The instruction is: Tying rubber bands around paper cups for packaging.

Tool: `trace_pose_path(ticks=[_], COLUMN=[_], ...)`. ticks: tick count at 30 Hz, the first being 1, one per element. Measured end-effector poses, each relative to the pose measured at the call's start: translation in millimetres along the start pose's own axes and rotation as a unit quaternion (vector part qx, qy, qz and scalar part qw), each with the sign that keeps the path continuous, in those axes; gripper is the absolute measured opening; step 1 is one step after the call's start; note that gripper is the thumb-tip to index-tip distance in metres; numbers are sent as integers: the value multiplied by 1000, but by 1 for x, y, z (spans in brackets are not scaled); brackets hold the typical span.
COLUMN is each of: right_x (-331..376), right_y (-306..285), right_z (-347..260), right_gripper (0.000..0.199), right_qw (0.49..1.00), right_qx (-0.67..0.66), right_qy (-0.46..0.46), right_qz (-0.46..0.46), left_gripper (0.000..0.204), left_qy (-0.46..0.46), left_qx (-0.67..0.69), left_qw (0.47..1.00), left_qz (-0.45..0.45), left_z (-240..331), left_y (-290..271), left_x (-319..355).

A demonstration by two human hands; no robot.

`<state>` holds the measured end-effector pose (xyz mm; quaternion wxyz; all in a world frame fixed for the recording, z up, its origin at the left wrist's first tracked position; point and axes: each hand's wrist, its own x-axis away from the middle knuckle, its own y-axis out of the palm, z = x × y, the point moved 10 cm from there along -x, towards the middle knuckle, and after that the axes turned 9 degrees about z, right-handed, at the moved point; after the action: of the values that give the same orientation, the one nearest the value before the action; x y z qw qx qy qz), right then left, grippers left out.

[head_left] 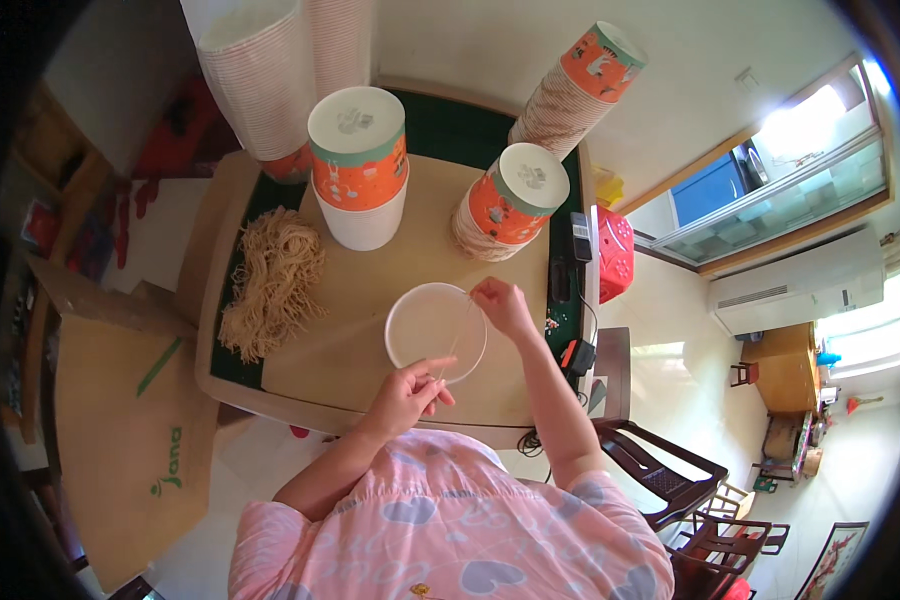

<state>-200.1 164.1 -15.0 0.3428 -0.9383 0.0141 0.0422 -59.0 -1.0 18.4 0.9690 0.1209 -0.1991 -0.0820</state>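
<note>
Between the left hand [410,392] and the right hand [500,305], both pinched shut on its ends, a thin cord [457,342] runs taut, long axis slanting up-right across the open white cup [436,332]; judged unfinished, since beyond lie fibre bundle [273,280] and cup stacks [360,165].

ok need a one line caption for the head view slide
Both hands, left hand and right hand, stretch a thin string across an open paper cup, beside stacked cups and a string bundle.
</note>
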Motion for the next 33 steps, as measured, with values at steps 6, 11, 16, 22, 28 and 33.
trace_pose_path(ticks=[6, 11, 16, 22, 28, 33], right_x=[-25, 65, 156, 143, 130, 139], right_y=[-19, 35, 108, 101, 77, 80], right_z=[-49, -98, -93, -14, 0, 2], right_gripper=[17, 27, 22, 22, 22, 20], right_qw=[991, 915, 842, 927, 944, 948], right_qx=[11, -333, -385, -296, -246, -226], right_qy=[-83, 90, 101, 143, 163, 156], right_qz=[106, -208, -364, -179, -149, -160], left_gripper=[21, 23, 24, 24, 25, 33], left_qy=[41, 105, 115, 35, 67, 172], left_qx=[113, 242, 254, 201, 230, 330], left_qw=[993, 962, 957, 964, 938, 840], left_qz=[-20, 66, 84, 169, 252, 394], left_z=[26, 41, 38, 0, -9, -15], left_y=[-15, -59, -72, -118, -168, -249], left_x=[-10, -23, -35, -25, -23, -23])
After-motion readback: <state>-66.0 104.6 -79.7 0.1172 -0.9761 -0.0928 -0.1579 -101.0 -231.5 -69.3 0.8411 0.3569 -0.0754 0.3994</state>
